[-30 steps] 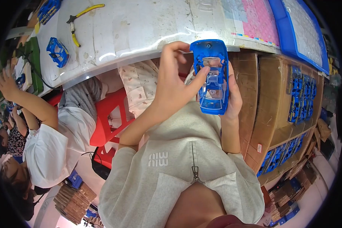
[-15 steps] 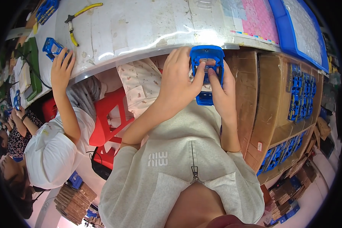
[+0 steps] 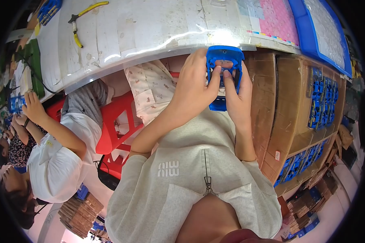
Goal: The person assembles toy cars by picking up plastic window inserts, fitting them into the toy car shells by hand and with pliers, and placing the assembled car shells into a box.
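Note:
A blue plastic toy car body (image 3: 225, 53) with open window gaps is held just off the table's near edge, above my lap. My left hand (image 3: 195, 79) is wrapped round its left side, and my right hand (image 3: 238, 93) closes on its right side. Both thumbs press side by side on the middle of the shell. Through a gap above the thumbs, fingertips show from behind. Most of my other fingers are hidden under the body.
Ahead runs the white-topped table (image 3: 150, 28) with yellow-handled pliers (image 3: 74, 28). A blue tray (image 3: 318, 36) stands at far right. Below it, a cardboard box (image 3: 294, 125) holds several blue car bodies. On the left, a co-worker's hand (image 3: 34, 107) holds a blue part beside a red stool (image 3: 117, 125).
My hands and the car body have shifted slightly right, with the grip kept. The co-worker's hand has taken the blue part off the table and moved it left.

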### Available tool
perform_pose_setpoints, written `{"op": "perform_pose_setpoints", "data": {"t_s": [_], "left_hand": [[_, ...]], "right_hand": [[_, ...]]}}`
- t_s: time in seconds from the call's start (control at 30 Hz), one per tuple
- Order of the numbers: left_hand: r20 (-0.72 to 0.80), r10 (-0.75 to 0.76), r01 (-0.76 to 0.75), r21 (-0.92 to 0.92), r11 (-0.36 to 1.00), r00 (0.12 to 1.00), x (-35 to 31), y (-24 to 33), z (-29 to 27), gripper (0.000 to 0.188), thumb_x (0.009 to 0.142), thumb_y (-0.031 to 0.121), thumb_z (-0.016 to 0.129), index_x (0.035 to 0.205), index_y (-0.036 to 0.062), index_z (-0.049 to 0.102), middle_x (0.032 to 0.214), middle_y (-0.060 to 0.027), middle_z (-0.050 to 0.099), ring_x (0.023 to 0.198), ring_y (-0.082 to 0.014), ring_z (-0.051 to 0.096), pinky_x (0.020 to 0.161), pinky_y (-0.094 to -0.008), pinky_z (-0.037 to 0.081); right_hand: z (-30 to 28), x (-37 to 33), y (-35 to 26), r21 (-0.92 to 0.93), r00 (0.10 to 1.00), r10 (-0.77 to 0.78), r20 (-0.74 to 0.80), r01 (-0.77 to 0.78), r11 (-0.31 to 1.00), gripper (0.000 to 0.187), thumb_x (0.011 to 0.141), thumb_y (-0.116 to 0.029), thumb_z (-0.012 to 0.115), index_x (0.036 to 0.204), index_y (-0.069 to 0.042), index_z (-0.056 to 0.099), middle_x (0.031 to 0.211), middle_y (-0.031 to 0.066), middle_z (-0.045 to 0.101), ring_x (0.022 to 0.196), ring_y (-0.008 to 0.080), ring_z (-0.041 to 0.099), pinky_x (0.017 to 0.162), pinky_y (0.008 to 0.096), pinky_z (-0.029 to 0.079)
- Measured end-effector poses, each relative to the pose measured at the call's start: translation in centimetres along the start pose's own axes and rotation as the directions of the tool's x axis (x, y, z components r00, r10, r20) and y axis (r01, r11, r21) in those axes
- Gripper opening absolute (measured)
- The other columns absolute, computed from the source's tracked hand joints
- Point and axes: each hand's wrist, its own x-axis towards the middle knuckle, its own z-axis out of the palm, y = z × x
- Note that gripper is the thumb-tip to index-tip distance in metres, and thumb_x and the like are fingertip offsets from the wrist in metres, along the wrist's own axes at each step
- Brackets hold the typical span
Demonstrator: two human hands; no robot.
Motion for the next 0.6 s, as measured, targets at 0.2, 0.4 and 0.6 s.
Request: {"op": "perform_pose_setpoints", "data": {"t_s": [0.2,0.4,0.6], "left_hand": [[0.048,-0.022,0.024,-0.030,0.999,0.999,0.2,0.3,-0.2,0.032,0.079,0.003,0.053,0.104,-0.0104,0.039,0.086,-0.0248,0.050,0.084,-0.0396,0.049,0.074,-0.0439,0.039],[0.066,-0.066,0.071,-0.072,0.995,0.996,0.2,0.4,0.0,0.026,0.081,0.002,0.050,0.101,-0.0092,0.038,0.089,-0.0239,0.055,0.086,-0.0379,0.051,0.077,-0.0425,0.040],[0.030,-0.015,0.019,-0.107,0.994,0.999,0.5,1.0,-0.3,0.019,0.081,0.000,0.049,0.097,-0.0073,0.039,0.085,-0.0172,0.062,0.080,-0.0306,0.056,0.071,-0.0378,0.043]], "right_hand": [[0.1,0.0,-0.1,0.003,1.000,-0.029,-0.010,0.029,1.000,0.008,0.082,-0.002,0.045,0.089,0.001,0.048,0.076,0.0150,0.054,0.070,0.0235,0.049,0.064,0.0313,0.039],[0.1,0.1,0.0,-0.029,0.998,-0.066,0.002,0.066,0.997,0.007,0.082,-0.001,0.045,0.088,0.001,0.048,0.076,0.0164,0.054,0.069,0.0247,0.050,0.064,0.0317,0.039],[0.0,0.3,-0.4,-0.058,0.999,-0.029,0.030,0.031,0.998,0.011,0.082,-0.001,0.046,0.093,0.001,0.049,0.078,0.0165,0.057,0.068,0.0234,0.054,0.063,0.0304,0.041]]}}
